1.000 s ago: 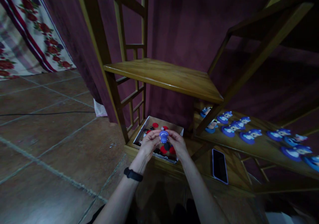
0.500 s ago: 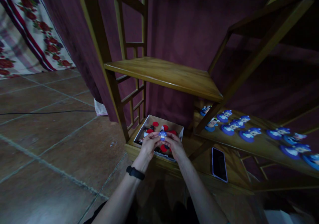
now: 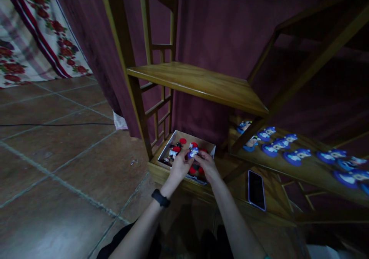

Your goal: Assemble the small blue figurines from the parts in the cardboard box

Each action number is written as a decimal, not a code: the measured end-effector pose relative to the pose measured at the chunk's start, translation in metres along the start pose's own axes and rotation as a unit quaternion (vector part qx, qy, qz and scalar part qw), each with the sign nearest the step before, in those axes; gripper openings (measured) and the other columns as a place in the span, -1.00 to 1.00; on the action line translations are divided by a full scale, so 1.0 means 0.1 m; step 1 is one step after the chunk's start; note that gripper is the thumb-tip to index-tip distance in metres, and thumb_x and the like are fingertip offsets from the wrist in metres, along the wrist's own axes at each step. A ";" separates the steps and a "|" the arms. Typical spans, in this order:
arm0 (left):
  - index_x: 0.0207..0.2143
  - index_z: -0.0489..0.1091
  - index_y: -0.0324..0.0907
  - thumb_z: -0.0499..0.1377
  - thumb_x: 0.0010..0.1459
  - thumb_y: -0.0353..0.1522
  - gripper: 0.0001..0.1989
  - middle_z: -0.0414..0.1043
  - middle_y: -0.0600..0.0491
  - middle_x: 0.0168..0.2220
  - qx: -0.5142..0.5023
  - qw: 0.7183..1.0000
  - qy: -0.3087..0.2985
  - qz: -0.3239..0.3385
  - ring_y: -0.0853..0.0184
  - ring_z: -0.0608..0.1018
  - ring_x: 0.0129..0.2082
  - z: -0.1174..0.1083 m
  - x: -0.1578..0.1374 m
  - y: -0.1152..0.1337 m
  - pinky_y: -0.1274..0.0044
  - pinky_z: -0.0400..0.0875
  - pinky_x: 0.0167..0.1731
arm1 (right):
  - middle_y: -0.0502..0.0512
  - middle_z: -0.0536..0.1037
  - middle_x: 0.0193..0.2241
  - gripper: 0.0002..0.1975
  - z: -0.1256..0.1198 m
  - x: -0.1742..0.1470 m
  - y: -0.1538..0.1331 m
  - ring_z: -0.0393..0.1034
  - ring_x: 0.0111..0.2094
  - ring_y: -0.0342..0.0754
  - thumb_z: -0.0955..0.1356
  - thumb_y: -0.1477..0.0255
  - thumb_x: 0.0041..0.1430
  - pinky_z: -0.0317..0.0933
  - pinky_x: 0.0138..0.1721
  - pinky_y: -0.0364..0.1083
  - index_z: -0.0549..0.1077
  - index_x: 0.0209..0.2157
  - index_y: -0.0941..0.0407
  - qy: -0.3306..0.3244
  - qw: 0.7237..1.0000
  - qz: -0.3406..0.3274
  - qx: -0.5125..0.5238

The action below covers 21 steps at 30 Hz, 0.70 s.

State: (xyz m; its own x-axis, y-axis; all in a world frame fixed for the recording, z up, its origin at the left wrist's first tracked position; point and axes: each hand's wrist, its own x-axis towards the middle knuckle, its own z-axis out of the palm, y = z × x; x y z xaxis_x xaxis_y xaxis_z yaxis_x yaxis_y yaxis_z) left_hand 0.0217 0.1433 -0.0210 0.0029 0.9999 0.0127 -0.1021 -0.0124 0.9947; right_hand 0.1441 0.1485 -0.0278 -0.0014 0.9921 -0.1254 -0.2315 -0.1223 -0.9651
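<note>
Item: small blue-and-white figure [image 3: 193, 151], rounded, smooth moulded look, prob. plastic or rubber; detail too small to read. Pinched between fingertips of both hands, above the box interior.

Left hand [image 3: 180, 166]: fingers curled, tips closed on the figure's left side. Black band [image 3: 160, 198] on the wrist, matte.

Right hand [image 3: 206, 165]: fingers bent, tips closed on the figure's right side. Hands nearly touching each other around the piece.

Container: shallow cardboard box [image 3: 173, 138], rectangular, open top, pale inner walls, sits directly under and beyond the fingertips. Contents: flat red round pieces [image 3: 182, 140] past the fingertips, more red under the right palm; a few small dark bits plus one white-ish piece w/ red by the left fingers, near box's left wall. Exact count cannot be told.

Support: box rests on low wooden ledge [image 3: 157, 171], glossy yellow-brown varnish, part of an open lattice-frame stand.

Right of right hand, apart from fingers: dark phone [image 3: 256, 184], flat, glossy, screen up, light edge, lying on the wood.

Further right: sloped wooden shelf [image 3: 305, 170] w/ row of blue-and-white figures [image 3: 291, 156], same colouring as the held one, laid flat, approx. in a line.

Above the fingers: bare wooden shelf board [image 3: 201, 83], polished.

Backdrop: maroon curtain [image 3: 225, 28], soft folds. Floor left of hands: brown tiles [image 3: 57, 163], matte, pale grout. Floral cloth [image 3: 34, 40] far left.
</note>
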 end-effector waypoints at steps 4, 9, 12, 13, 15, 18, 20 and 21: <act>-0.19 0.39 -0.13 0.24 -0.13 -0.45 -0.64 0.35 -0.04 -0.20 0.123 0.989 -0.024 0.080 0.23 0.42 -0.19 -0.01 -0.12 0.08 0.48 0.23 -0.10 | 0.00 0.51 -0.39 -0.71 -0.09 0.02 0.04 0.37 -0.35 -0.10 0.42 0.30 -0.21 0.24 -0.25 -0.08 0.45 -0.38 0.11 0.006 1.000 -0.013 -0.011; -0.15 0.34 -0.17 0.20 -0.10 -0.48 -0.62 0.31 -0.09 -0.14 0.145 0.987 -0.033 0.065 0.17 0.36 -0.06 0.01 -0.19 0.11 0.49 0.12 0.00 | 0.00 0.51 -0.38 -0.69 -0.10 -0.01 0.07 0.36 -0.36 -0.10 0.43 0.30 -0.25 0.24 -0.28 -0.09 0.45 -0.37 0.10 -0.006 1.000 0.030 0.008; -0.14 0.33 -0.19 0.18 -0.08 -0.52 -0.62 0.31 -0.12 -0.13 0.160 0.984 -0.040 0.072 0.18 0.34 -0.04 0.02 -0.20 0.09 0.50 0.09 0.02 | -0.01 0.51 -0.38 -0.68 -0.10 -0.03 0.10 0.36 -0.35 -0.11 0.44 0.33 -0.27 0.23 -0.25 -0.09 0.45 -0.37 0.11 -0.014 0.999 0.033 0.026; -0.14 0.33 -0.20 0.16 -0.07 -0.53 -0.63 0.31 -0.13 -0.14 0.164 0.983 -0.041 0.074 0.18 0.34 -0.04 0.02 -0.20 0.08 0.51 0.09 0.02 | -0.01 0.51 -0.38 -0.69 -0.10 -0.03 0.10 0.36 -0.35 -0.11 0.44 0.34 -0.26 0.23 -0.24 -0.09 0.45 -0.37 0.11 -0.019 0.999 0.031 0.033; -0.13 0.33 -0.21 0.12 -0.04 -0.54 -0.64 0.32 -0.14 -0.15 0.168 0.982 -0.039 0.075 0.19 0.34 -0.03 0.03 -0.22 0.06 0.50 0.08 0.03 | -0.02 0.52 -0.36 -0.69 -0.10 -0.04 0.11 0.36 -0.34 -0.12 0.44 0.36 -0.26 0.22 -0.22 -0.11 0.45 -0.36 0.10 -0.024 0.999 0.025 0.041; -0.09 0.31 -0.22 0.04 0.01 -0.56 -0.64 0.31 -0.16 -0.13 0.210 0.973 -0.043 0.090 0.19 0.32 -0.01 0.05 -0.24 0.05 0.47 0.08 0.04 | -0.01 0.52 -0.33 -0.67 -0.11 -0.05 0.12 0.36 -0.31 -0.11 0.45 0.36 -0.27 0.22 -0.22 -0.11 0.44 -0.34 0.09 -0.011 0.999 0.020 0.040; -0.05 0.28 -0.25 -0.02 0.04 -0.57 -0.61 0.28 -0.19 -0.08 0.287 0.948 -0.064 0.118 0.18 0.30 0.01 0.06 -0.26 0.05 0.44 0.09 0.03 | -0.01 0.52 -0.32 -0.64 -0.11 -0.06 0.12 0.37 -0.29 -0.08 0.46 0.35 -0.28 0.23 -0.22 -0.10 0.44 -0.33 0.09 -0.003 0.999 0.020 0.037; -0.03 0.26 -0.27 -0.04 0.04 -0.59 -0.59 0.26 -0.21 -0.06 0.329 0.932 -0.075 0.135 0.17 0.29 0.02 0.06 -0.26 0.06 0.42 0.10 0.03 | 0.00 0.52 -0.31 -0.62 -0.11 -0.06 0.12 0.37 -0.28 -0.07 0.46 0.35 -0.29 0.23 -0.22 -0.09 0.44 -0.31 0.08 0.000 0.999 0.021 0.036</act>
State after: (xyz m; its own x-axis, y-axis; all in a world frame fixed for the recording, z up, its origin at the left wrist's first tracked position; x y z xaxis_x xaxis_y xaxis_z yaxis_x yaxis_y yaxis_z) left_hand 0.0268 0.1171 -0.0151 0.2091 0.9489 0.2363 0.5117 -0.3120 0.8005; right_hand 0.1524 0.1405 -0.0413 -0.0137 0.9861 -0.1657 -0.3001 -0.1622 -0.9400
